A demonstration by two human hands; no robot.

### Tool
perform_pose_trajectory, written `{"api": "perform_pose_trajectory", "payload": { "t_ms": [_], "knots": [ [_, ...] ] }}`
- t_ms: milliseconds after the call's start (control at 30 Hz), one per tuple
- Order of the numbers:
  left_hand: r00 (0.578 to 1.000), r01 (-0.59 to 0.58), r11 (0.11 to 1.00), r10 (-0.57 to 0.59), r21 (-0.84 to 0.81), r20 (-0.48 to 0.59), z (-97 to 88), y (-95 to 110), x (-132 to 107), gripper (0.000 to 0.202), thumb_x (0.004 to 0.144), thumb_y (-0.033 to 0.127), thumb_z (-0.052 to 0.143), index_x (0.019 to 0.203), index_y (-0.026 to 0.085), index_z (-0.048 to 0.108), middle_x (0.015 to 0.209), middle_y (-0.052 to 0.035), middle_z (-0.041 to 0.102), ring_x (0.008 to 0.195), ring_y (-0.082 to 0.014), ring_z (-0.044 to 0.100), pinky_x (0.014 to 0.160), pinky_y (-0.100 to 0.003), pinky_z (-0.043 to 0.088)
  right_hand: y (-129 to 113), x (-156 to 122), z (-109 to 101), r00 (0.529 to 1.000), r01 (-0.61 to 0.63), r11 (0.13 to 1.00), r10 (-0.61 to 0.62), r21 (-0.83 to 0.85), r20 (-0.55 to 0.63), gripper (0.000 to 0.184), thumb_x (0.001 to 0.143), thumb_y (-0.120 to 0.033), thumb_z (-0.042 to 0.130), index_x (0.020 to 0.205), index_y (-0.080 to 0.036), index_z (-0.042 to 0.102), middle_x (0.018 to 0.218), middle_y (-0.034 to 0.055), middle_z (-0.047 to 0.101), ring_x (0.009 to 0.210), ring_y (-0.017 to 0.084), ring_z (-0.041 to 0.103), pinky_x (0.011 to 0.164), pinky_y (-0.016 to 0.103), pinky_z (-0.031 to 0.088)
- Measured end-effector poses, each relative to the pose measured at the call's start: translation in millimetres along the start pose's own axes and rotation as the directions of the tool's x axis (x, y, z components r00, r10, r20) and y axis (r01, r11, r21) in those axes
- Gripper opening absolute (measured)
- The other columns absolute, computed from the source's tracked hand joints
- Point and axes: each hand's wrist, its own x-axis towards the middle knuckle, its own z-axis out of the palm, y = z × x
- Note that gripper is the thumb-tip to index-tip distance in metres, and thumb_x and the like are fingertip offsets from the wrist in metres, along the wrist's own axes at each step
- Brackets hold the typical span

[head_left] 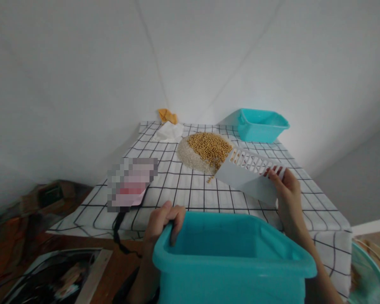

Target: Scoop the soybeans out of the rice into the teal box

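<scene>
My left hand [165,221] is closed over the left rim of a turquoise plastic tub [234,262] at the table's near edge. Between the thumb and fingers of my right hand [286,192] is a white slotted plastic panel [247,179], tilted, its slots along the upper edge. The panel's left end meets a heap of yellowish beans, probably soybeans [209,143], which lies on whitish rice-like grains [187,154]. A few beans have strayed to the near side of the heap. The visible inside of the tub shows no contents; its bottom is hidden.
A second turquoise tub [259,131] stands at the back right of the checked tablecloth [196,190]. White cloth or paper [169,133] and an orange cloth [168,116] lie at the back left. A blurred-out pinkish object with a dark strap [118,230] lies at the left.
</scene>
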Motion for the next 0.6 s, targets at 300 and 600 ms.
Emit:
{"api": "perform_pose_trajectory", "payload": {
  "t_ms": [300, 600],
  "knots": [
    [1.0, -0.003, 1.0, 0.003, -0.008, -0.027, 1.0, -1, -2, 0.062, 0.1, 0.055, 0.037, 0.046, 0.026, 0.042, 0.045, 0.0021, 0.036, 0.047, -0.0176, 0.036, 0.053, -0.034, 0.035, -5, -1, 4, 0.997, 0.055, 0.996, -0.051, 0.068, -0.064, 0.021, 0.083, -0.039, 0.077, 0.078, -0.02, 0.068, 0.078, 0.0013, 0.066, 0.074, 0.019, 0.059, 0.069, 0.029, 0.041],
    [0.999, 0.04, 0.999, -0.04, -0.008, -0.002, -0.8, 2, -2, 0.06, 0.098, 0.055, 0.042, 0.046, 0.026, 0.042, 0.045, 0.0019, 0.036, 0.049, -0.0182, 0.036, 0.056, -0.036, 0.034, -8, -1, 13, 0.998, 0.055, 0.998, -0.055, 0.026, 0.014, 0.021, 0.088, -0.042, 0.073, 0.084, -0.022, 0.069, 0.081, 0.0013, 0.067, 0.074, 0.018, 0.058, 0.067, 0.029, 0.041]
  ]
}}
